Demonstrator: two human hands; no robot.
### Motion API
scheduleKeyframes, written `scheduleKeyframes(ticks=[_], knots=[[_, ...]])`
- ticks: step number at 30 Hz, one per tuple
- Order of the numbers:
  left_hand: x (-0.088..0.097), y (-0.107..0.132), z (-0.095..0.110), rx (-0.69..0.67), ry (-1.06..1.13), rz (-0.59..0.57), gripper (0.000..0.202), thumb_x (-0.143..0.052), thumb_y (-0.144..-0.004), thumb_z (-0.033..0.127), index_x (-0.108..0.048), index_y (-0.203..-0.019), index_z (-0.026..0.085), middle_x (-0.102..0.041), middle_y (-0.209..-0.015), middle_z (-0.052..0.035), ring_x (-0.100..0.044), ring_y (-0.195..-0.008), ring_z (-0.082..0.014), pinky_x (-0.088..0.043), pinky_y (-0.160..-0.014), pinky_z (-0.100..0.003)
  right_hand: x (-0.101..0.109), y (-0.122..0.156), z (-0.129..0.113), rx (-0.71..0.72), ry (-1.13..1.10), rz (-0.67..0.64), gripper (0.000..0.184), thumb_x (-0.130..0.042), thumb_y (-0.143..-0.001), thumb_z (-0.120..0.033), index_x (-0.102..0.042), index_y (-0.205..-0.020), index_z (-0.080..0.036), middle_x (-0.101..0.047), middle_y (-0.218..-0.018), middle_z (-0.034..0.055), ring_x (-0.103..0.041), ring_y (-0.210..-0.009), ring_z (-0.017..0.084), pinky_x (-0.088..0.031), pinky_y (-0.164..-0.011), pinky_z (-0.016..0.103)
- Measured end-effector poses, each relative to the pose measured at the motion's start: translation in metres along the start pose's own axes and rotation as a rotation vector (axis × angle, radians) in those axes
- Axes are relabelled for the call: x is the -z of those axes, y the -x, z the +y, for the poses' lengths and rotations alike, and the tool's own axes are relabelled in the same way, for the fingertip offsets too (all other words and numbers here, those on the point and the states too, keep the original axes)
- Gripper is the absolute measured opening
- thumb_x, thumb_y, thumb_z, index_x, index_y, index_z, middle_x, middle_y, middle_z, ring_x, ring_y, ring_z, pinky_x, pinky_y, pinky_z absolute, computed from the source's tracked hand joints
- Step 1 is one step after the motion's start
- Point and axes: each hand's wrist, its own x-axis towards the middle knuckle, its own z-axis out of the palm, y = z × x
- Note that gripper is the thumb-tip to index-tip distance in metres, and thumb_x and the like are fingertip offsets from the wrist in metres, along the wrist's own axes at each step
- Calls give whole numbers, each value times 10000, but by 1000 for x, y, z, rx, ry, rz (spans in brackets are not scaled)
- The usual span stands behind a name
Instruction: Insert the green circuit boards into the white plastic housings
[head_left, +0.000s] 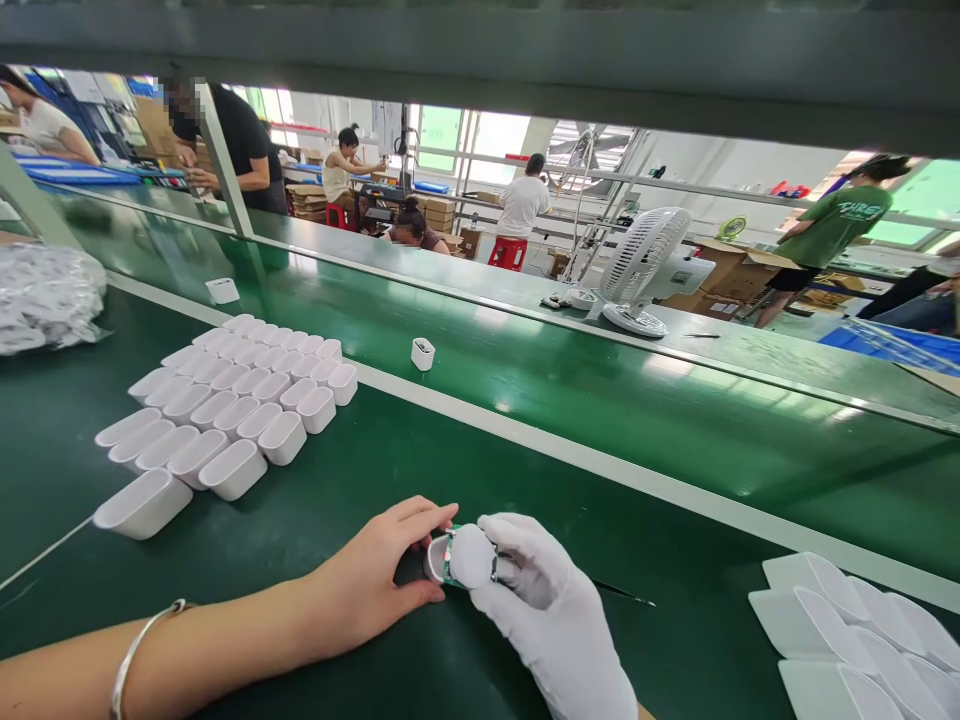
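Observation:
My bare left hand (375,585) and my white-gloved right hand (551,610) meet low in the middle of the view. Together they pinch a small white plastic shell with a green circuit board (463,558) showing in it. The left fingers curl around its left end, the gloved fingers grip its right side. A silver bangle (139,645) circles my left wrist. The part is just above the dark green table mat (337,480).
Rows of several open white plastic shells (225,405) lie left of centre. More white shells (855,625) are stacked at the right. Two single shells (422,353) ride the green conveyor belt (600,400). A white fan (641,270) stands beyond; other people work behind. A thin tool (622,594) lies beside my right hand.

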Motion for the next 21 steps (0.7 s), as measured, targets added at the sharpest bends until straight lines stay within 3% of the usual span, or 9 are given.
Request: scheduleKeyframes(ticks=[2,5,7,10,13,15,21], knots=[[0,0,3,34,34,-66,697,-731,-636,115,-474,-1272,241,-510,-1149,-41,-502,-718,-111,-453,-671,-222,0,-1,1,-48,-56,-69,318,-792,-579,-204,-700,-879,-257,-643,-984,39,-646,-811,187,-554,-746,296],[0,0,7,68,20,-150,462,-807,-569,185,-625,-993,163,-520,-811,8,-408,-599,-93,-342,-519,-198,2,-2,2,-38,-119,-71,331,-790,-598,-238,-691,-913,-235,-664,-936,53,-658,-806,206,-567,-719,309],[0,-1,9,56,1,-111,392,-817,-550,191,-641,-899,165,-492,-775,19,-411,-621,-97,-332,-529,-195,2,0,2,76,-42,4,308,-761,-635,-205,-690,-932,-242,-659,-967,54,-658,-838,204,-568,-718,284],[2,0,8,-2,-22,25,498,-778,-575,132,-628,-1036,248,-510,-944,8,-483,-745,-116,-386,-613,-196,1,5,1,341,207,61,315,-720,-646,-105,-691,-918,-260,-648,-974,43,-655,-816,175,-566,-674,227],[2,2,6,-43,-93,138,516,-717,-632,101,-615,-1097,301,-495,-989,-3,-510,-816,-138,-413,-669,-223,0,9,1,589,435,53,346,-702,-634,-52,-670,-913,-256,-649,-907,38,-641,-705,147,-554,-559,203],[1,4,5,-58,-131,178,516,-681,-658,79,-611,-1112,314,-486,-993,-8,-510,-800,-136,-425,-692,-244,0,10,3,668,540,35,352,-689,-654,-55,-649,-944,-251,-648,-908,45,-639,-690,147,-546,-523,205],[0,5,5,-134,-187,187,482,-634,-691,69,-614,-1116,296,-487,-980,-20,-505,-753,-129,-437,-677,-251,1,9,5,783,675,29,330,-659,-730,-93,-610,-1013,-258,-652,-943,38,-657,-755,146,-567,-660,226]])
